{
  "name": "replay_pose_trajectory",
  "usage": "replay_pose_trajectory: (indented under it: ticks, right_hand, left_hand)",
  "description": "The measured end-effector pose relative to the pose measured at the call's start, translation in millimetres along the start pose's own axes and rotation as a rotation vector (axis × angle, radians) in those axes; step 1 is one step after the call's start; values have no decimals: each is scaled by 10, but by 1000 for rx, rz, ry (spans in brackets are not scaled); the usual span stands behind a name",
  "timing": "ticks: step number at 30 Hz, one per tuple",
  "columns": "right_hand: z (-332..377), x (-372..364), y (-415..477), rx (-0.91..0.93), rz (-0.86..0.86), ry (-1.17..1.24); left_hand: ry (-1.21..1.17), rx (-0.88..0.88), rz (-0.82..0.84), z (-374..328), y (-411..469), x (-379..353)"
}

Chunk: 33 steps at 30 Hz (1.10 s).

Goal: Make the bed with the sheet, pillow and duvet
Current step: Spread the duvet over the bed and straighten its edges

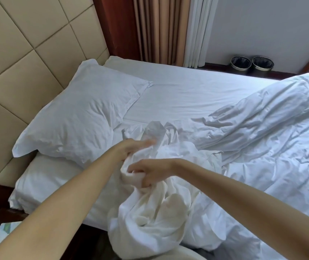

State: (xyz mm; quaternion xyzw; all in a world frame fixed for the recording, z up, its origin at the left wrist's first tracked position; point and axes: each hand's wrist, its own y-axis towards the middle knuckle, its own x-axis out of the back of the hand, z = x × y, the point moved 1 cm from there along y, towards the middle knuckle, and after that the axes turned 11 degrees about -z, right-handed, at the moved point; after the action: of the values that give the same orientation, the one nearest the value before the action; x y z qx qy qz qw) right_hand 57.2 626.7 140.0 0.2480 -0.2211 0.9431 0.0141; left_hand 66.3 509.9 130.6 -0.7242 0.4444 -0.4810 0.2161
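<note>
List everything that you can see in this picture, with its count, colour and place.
pillow: one, white, at the head of the bed
sheet: one, white, flat over the bed
duvet: one, white, crumpled on the right and near side
headboard: one, beige, padded, left
curtains: brown and white, behind the bed
bins: two, dark, beyond the bed, by the wall
left hand: one, blurred, on the bunched duvet
right hand: one, grips the bunched duvet
</note>
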Motion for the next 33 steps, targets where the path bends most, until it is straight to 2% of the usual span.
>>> replay_pose_trajectory:
  ticks: [2, 3, 5, 6, 7, 9, 11, 12, 13, 14, 17, 19, 20, 21, 23, 24, 26, 27, 29, 31, 33]
  right_hand:
    - [16, -1, 0, 7, 71, -92]
    - [-19, 52, -23, -20, 116, -49]
    - [-110, 253, -119, -97, 197, 197]
    - [-189, 381, -147, -146, 168, 341]
    - [-280, 512, -157, -191, 68, 478]
    - [-442, 770, -130, -294, -293, 668]
    - [-599, 963, -45, -454, -673, 613]
    - [-659, 1025, 18, -556, -761, 517]
    - [-677, 1040, 93, -642, -735, 431]
    - [-687, 1037, 175, -683, -636, 350]
    - [-617, 820, 349, -707, -331, 126]
    - [-578, 614, 373, -719, -314, -176]
    - [-597, 535, 388, -695, -362, -271]
    - [-633, 479, 386, -676, -400, -263]
    - [-735, 438, 388, -637, -433, -140]
    - [-746, 452, 358, -600, -430, -59]
    - [-766, 527, 276, -558, -459, 74]
    - [-735, 589, 213, -541, -502, 121]
    - [-672, 723, 102, -519, -619, 263]
    - [-565, 837, -27, -455, -635, 416]
    - [-456, 914, -138, -397, -598, 408]
  left_hand:
    - [133, -106, -129, -24, 52, -122]
    - [128, -165, -154, -16, 122, -177]
    - [35, -231, -200, -1, 182, -183]
    - [22, -249, -230, 6, 167, -146]
    - [0, -295, -250, -3, 163, -112]
    - [-16, -394, -217, -29, 103, -82]
    - [42, -538, -165, -39, -25, -83]
    - [130, -648, -142, -37, -108, -112]
    - [199, -745, -108, -50, -235, -147]
    - [256, -826, -52, -56, -382, -208]
    - [455, -998, 129, -53, -719, -438]
    - [478, -1012, 246, -22, -762, -522]
    - [467, -973, 316, -9, -727, -514]
    - [470, -893, 408, -17, -721, -446]
    - [270, -618, 552, -20, -637, -271]
    - [98, -466, 535, 38, -445, -186]
    - [-245, -168, 265, 120, -52, -92]
    - [-353, -50, 120, 174, 106, -71]
    - [-439, 126, -19, 243, 312, -106]
    - [-562, 271, 19, 154, 387, -181]
    - [-669, 233, 103, -121, 316, -218]
